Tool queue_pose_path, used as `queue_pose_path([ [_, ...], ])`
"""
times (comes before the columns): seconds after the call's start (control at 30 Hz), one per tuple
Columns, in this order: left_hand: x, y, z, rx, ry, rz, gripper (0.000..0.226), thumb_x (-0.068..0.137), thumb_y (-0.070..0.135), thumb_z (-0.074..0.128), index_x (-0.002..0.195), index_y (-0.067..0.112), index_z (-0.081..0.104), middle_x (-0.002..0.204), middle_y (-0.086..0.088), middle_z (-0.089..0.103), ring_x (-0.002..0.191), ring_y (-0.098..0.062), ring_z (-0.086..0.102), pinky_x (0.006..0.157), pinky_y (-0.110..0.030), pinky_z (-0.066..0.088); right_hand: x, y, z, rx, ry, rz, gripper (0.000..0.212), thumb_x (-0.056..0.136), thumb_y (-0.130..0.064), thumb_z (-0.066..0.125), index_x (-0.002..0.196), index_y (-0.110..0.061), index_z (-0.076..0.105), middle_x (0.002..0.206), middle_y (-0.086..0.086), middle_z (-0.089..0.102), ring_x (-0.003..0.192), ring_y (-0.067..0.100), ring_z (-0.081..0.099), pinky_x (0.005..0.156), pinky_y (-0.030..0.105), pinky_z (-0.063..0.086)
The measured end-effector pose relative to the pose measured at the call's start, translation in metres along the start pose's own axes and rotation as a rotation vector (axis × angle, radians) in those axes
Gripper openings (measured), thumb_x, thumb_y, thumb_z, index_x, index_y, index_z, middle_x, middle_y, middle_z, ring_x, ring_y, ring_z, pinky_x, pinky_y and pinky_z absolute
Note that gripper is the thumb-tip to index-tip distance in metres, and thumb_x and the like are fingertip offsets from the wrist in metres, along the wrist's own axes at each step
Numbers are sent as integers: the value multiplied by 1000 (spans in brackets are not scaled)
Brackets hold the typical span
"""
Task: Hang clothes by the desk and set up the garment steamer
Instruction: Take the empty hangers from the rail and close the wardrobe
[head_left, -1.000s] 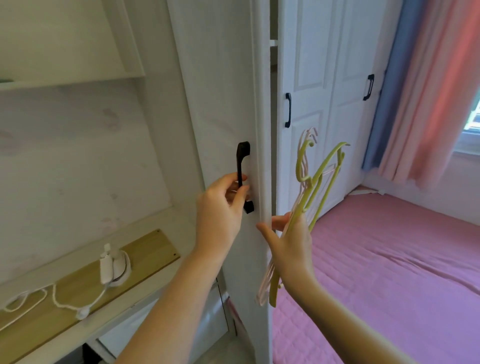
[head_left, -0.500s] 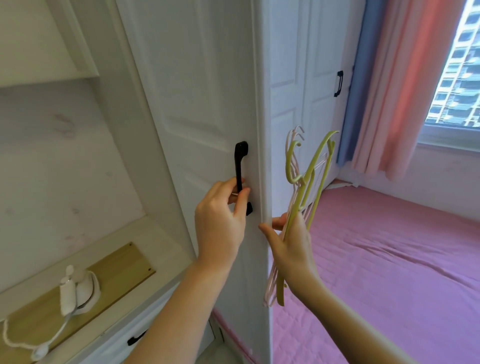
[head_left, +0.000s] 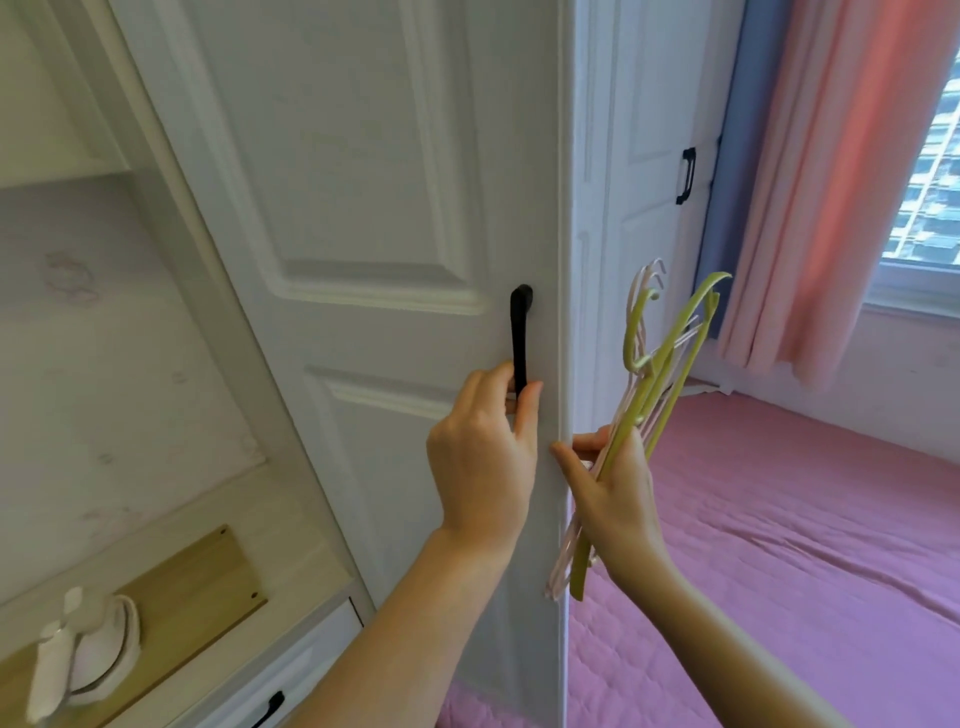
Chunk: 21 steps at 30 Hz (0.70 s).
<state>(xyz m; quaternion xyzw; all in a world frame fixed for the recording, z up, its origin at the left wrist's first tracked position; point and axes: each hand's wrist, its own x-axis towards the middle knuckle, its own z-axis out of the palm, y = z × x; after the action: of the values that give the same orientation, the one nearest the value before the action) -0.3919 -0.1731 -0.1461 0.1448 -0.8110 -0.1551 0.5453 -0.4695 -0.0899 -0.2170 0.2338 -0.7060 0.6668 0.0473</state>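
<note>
Hangers (head_left: 655, 384), thin curved plastic in yellow-green and pale pink, sit bunched in my right hand (head_left: 613, 493), which is closed around their middle at about four o'clock in my view; their hooks point up toward one o'clock. My left hand (head_left: 483, 457) grips the lower end of a slim black bar handle (head_left: 520, 338) on a white panelled wardrobe door (head_left: 363, 208), fingers wrapped behind it, thumb in front. At eight o'clock a small white steamer (head_left: 83, 654) with a smooth rounded body rests on a light wood desk (head_left: 197, 597). At five o'clock lies a quilted pink bedspread (head_left: 779, 545); at two o'clock hang soft pink and blue curtains (head_left: 810, 182).
</note>
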Motion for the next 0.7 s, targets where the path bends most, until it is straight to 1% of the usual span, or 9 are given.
queue_pose_path([
  [0.2, 28, -7, 53, 91, -27, -1, 19, 90, 24, 67, 90, 6, 64, 78, -4, 64, 62, -19, 61, 51, -34, 53, 64, 26, 2, 117, -28, 26, 30, 82, -17, 73, 98, -5, 51, 85, -3, 61, 76, -7, 61, 62, 3, 44],
  [0.27, 38, -9, 67, 106, -47, -6, 18, 89, 24, 68, 88, 6, 62, 76, -3, 63, 62, -18, 60, 52, -30, 52, 83, 36, 5, 132, -46, 23, 29, 83, -19, 73, 98, -7, 52, 85, -4, 61, 77, -6, 61, 63, 3, 45],
  [0.37, 53, -13, 87, 132, -69, -31, 18, 88, 24, 69, 89, 9, 60, 77, -1, 63, 62, -14, 60, 53, -15, 47, 111, 50, 13, 119, -81, 16, 27, 84, -22, 72, 99, -8, 54, 87, -5, 59, 79, -3, 61, 67, 7, 48],
  [0.4, 57, -15, 93, 139, -75, -40, 17, 88, 24, 69, 90, 9, 61, 77, -1, 63, 63, -13, 60, 54, -14, 46, 119, 55, 16, 115, -91, 14, 27, 84, -23, 71, 99, -8, 54, 87, -6, 59, 80, -2, 61, 68, 9, 49],
  [0.47, 63, -21, 104, 151, -105, -37, 18, 88, 22, 68, 97, 7, 61, 83, -3, 65, 69, -17, 63, 59, -23, 53, 136, 64, 23, 114, -110, 2, 25, 85, -23, 70, 98, -9, 54, 88, -6, 58, 80, -1, 61, 70, 11, 50],
  [0.53, 66, -31, 112, 157, -178, 6, 28, 89, 15, 67, 113, 3, 60, 94, -8, 64, 81, -22, 65, 68, -34, 56, 151, 71, 30, 107, -125, -7, 23, 86, -23, 69, 98, -10, 55, 88, -5, 58, 80, -2, 61, 70, 10, 49],
  [0.6, 70, -43, 115, 133, -284, 22, 40, 90, 12, 64, 128, 3, 54, 106, -9, 62, 93, -22, 64, 78, -35, 56, 164, 77, 39, 106, -134, -9, 21, 88, -23, 68, 99, -10, 55, 88, -6, 59, 80, -3, 61, 69, 9, 49],
  [0.63, 74, -50, 116, 123, -325, 17, 40, 91, 12, 63, 129, 6, 53, 109, -7, 62, 95, -21, 63, 81, -34, 55, 172, 80, 43, 111, -134, -5, 21, 88, -23, 67, 99, -10, 56, 89, -6, 59, 81, -3, 61, 68, 9, 49],
  [0.7, 81, -64, 114, 182, -346, 48, 28, 90, 13, 63, 118, 12, 62, 104, -2, 64, 92, -19, 62, 77, -36, 55, 184, 83, 52, 124, -134, 20, 20, 88, -23, 67, 99, -11, 56, 90, -7, 59, 82, -5, 60, 68, 12, 48],
])
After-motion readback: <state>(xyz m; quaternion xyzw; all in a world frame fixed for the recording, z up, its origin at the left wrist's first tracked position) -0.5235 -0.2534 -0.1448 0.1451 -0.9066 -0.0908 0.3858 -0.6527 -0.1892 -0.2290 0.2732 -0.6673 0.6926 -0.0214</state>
